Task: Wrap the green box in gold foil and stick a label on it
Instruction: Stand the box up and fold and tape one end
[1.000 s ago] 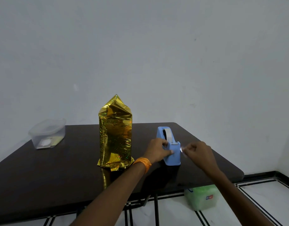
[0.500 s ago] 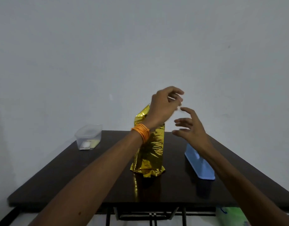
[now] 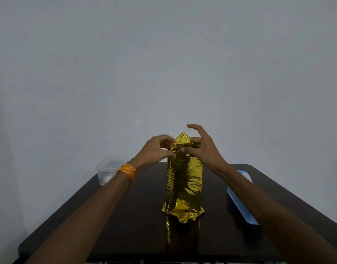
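Foil-wrapped box [image 3: 184, 183] stands upright mid-tabletop [image 3: 125, 216]. Gold wrap covers every visible side, comes to a folded peak on top, and flares in a crumpled skirt at the base. Its reflection shows on the dark surface in front.

Left hand [image 3: 156, 149], at the box's upper left: fingers curled in, pinching the foil edge just below the peak. Orange thread band [image 3: 126, 173] on that wrist.

Right hand [image 3: 203, 149], at the box's upper right: thumb and lower fingers close on the folded top, index finger lifted clear above the peak.

Blue tape dispenser [image 3: 240, 204] sits right of the box, well apart, partly hidden by the right forearm.

Clear plastic container [image 3: 108, 168] sits left of and behind the box; contents cannot be made out.
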